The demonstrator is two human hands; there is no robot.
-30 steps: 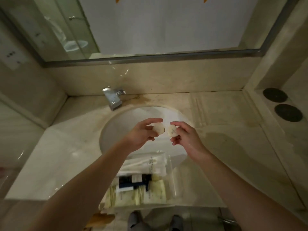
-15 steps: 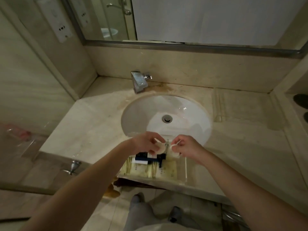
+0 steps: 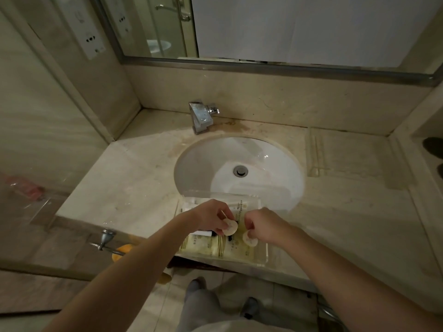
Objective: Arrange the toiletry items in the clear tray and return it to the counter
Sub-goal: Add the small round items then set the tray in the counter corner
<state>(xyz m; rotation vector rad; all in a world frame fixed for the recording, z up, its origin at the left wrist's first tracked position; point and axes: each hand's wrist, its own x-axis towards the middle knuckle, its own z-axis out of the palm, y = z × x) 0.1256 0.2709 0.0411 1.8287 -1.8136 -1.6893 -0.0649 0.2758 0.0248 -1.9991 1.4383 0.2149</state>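
Over the clear plastic tray [image 3: 262, 258] at the tabletop's [image 3: 134, 188] front edge, each hand's fingers pinch a small round white soap: left hand [image 3: 211, 218], right hand [image 3: 268, 226].

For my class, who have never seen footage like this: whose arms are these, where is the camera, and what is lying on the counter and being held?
There is no machine here. The two bare arms belong to a person wearing a camera on their head, so the single view looks forward and down at a bathroom counter with a white sink and a faucet. At the counter's near edge sits a clear tray holding packaged toiletries. The left hand pinches a small round pale disc; the right hand pinches a second disc. Both hover low over the tray. What the discs are cannot be told.
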